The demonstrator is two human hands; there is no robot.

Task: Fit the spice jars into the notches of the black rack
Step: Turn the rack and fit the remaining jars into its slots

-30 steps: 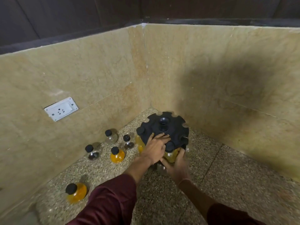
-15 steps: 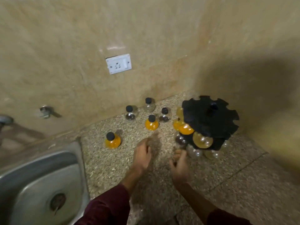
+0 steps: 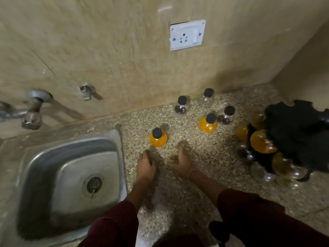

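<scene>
**While both hands hover empty: five jars loose, rack at right**

As I look down at the speckled stone counter, my left hand and right hand sit side by side above it, apart from each other, holding nothing. Fingers on both are relaxed, loosely bent and close together, pointing towards the wall. Motion blur stops me telling more.

Loose spice jars, all upright with black caps:
- orange-filled jar, just beyond my fingertips, not touched
- second orange jar, further right
- dark-filled jar, near the wall
- nearly clear jar, against the wall
- another dark-filled jar, just beside the second orange jar

Black rack stands at the right edge of view, well apart from both hands. Several round jars hang below its notched top, among them an orange one. The exact count is blurred.

Steel sink lies to my left, a tap above it. White wall socket is on the tiles. Maroon sleeves cover both forearms.
</scene>
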